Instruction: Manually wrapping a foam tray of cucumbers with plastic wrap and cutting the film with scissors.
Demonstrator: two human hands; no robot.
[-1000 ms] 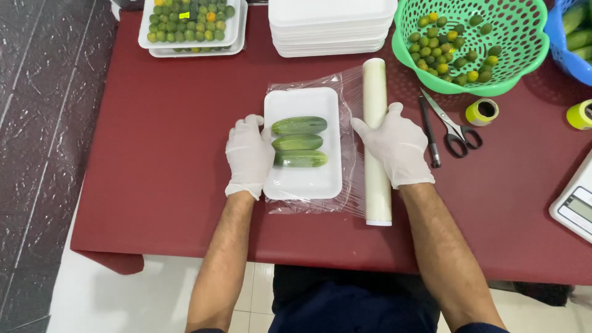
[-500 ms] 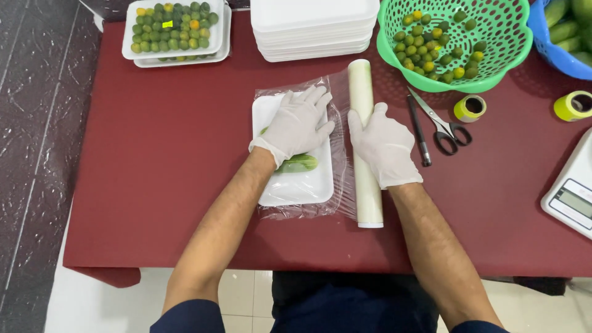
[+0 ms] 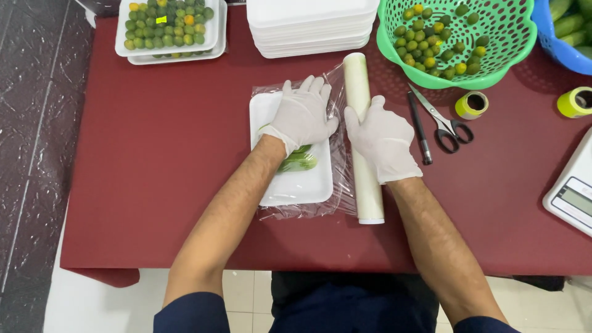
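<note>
Head view looks straight down on a dark red tabletop [image 3: 154, 185], with the person's two bare forearms coming up from the bottom edge. Both hands wear white gloves. The left hand [image 3: 302, 114] lies flat, fingers spread and open, pressing on clear plastic film [image 3: 338, 185] that covers a white foam tray [image 3: 296, 185]; it grips nothing, it only presses down. Under the palm some green cucumbers [image 3: 299, 161] show in the tray, mostly hidden by the hand. The right hand [image 3: 382, 139] rests just beside it on the roll of film [image 3: 364, 179], fingers curved loosely over the roll and holding it down on the tabletop. The roll lies along the right side of the tray, touching the film that comes from it.

To the right of the roll lie a black pen-like tool [image 3: 419, 129] and scissors [image 3: 443, 120] with black handles, near each other. Beyond them stand two small rolls of yellow-green tape [image 3: 472, 105], one near the scissors and one at the right edge. A white scale [image 3: 570, 194] is cut by the right border.

At the far side, a green round basket [image 3: 512, 55] holds small green and yellow citrus fruits. A stack of empty white trays [image 3: 311, 31] stands in the middle, and at the far left a packed tray [image 3: 169, 31] of the same small fruits carries a little yellow label. A blue basket [image 3: 555, 49] with cucumbers shows in the far right corner.
</note>
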